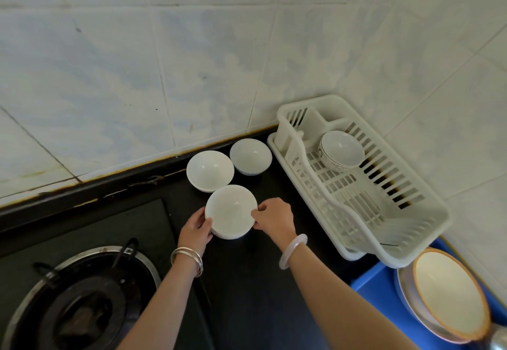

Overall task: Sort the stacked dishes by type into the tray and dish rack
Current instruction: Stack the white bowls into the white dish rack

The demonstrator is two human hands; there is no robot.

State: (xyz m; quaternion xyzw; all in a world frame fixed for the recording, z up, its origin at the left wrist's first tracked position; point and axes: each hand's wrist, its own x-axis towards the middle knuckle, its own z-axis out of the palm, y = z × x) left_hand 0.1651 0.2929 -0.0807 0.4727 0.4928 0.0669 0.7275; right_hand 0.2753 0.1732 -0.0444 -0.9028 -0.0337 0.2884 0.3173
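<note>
Wears a cluster of thin silvery metal bangles [187,260] on the left wrist just behind the left hand [196,230], and one thick, smooth, pale milky-white bangle [292,251] round the right wrist just behind the right hand [274,216], with both forearms bare farther back from the grip.

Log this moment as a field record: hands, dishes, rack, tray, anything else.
left hand: left hand holds the stack's left edge
right hand: right hand holds its right edge
held: stack of white dishes, on the black counter
loose dishes: white bowl and second white bowl, upright behind the stack
rack: white dish rack holds one patterned bowl, tilted
tray: blue tray holds an orange-rimmed dish
other: gas burner, near-left
</note>
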